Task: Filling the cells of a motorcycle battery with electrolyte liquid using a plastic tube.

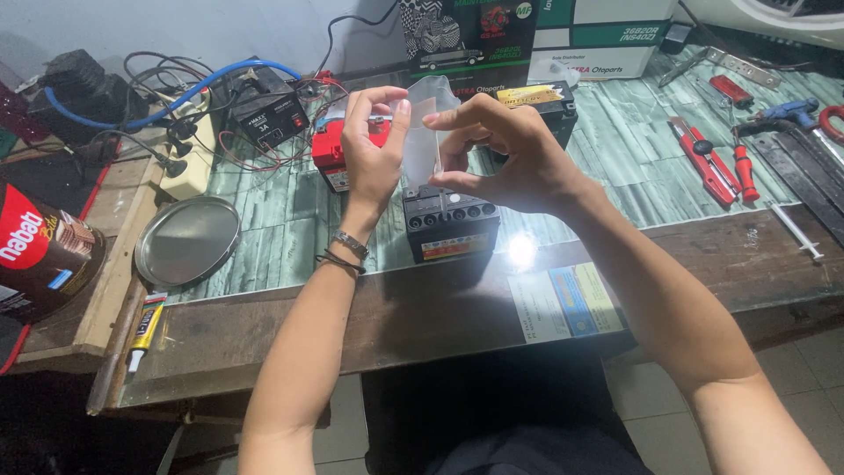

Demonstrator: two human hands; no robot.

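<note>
A translucent plastic container [424,141] stands upside down on top of a small black battery [451,224] with a row of round filler holes. My left hand [374,145] presses against the container's left side, fingers upright. My right hand [501,149] curls around its right side and top. The battery sits near the front of the glass-covered bench [290,220]. A red battery [332,151] lies just behind my left hand, and another black battery [549,104] stands behind my right hand.
A round metal lid [187,239] lies at the left, a black charger box [268,114] with cables behind it, a tin [40,255] at far left. Red-handled tools [712,163] and a syringe [794,230] lie at the right. Cardboard boxes [527,35] line the back.
</note>
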